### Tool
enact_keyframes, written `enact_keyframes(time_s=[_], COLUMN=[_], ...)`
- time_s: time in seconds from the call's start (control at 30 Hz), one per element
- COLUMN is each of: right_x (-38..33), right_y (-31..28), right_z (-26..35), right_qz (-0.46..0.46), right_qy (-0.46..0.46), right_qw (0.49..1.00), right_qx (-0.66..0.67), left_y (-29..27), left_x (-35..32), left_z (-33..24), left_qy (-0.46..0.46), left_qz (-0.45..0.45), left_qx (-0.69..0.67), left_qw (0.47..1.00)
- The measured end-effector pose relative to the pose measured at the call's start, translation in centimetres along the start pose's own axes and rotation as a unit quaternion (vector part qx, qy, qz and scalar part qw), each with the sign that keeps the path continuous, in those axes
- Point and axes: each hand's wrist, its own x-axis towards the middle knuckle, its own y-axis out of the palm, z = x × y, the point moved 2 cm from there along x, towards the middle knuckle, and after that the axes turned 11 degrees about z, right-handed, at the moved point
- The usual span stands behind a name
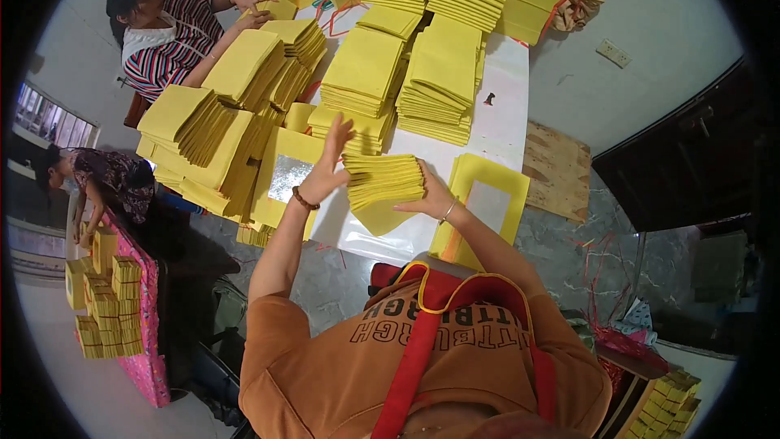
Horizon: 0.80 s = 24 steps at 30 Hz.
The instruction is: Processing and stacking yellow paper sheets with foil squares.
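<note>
Yellow paper pieces, layered in a thick stack, sit between the person's two hands over the near part of the white table, and I have them near the middle of my head view. I see the right hand curled around the stack's right side, fingers by its far corner and thumb reaching along its lower edge, so it has hold of the stack. The left hand is wide open just beside the stack's left side, fingers spread and pointing away from the body; I cannot tell from here whether its palm touches the layered edges. Partly under the right wrist lies a flat yellow piece with a pale panel; beyond the hands I have tall yellow piles across the table, and more piles on its left. At that far left side, a co-worker in a striped top has both hands at yellow paper. Farther left, another person leans over a pink-covered table bearing yellow bundles. To my right, a wooden board lies near a dark door.
</note>
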Motion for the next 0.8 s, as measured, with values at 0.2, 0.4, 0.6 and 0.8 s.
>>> enact_keyframes(time_s=[0.2, 0.4, 0.6, 0.8], right_x=[-0.1, -0.2, -0.2, -0.9], right_y=[0.2, 0.5, 0.7, 0.6], right_z=[-0.4, -0.4, 1.1, -0.9], right_qz=[0.000, -0.002, -0.020, 0.012], right_qy=[0.005, 0.009, -0.045, -0.053], right_qw=[0.999, 0.997, 0.998, 0.998], right_qx=[0.050, 0.079, 0.037, 0.044], left_y=[2.2, 5.2, 6.0, 7.9], left_x=[-3.4, -5.5, -4.2, -4.5], left_z=[3.9, 4.1, 1.4, 4.4], left_qy=[-0.034, -0.057, -0.055, -0.060], left_qz=[0.031, -0.023, -0.127, -0.014], left_qx=[-0.236, -0.045, -0.020, 0.121], left_qw=[0.971, 0.997, 0.990, 0.991])
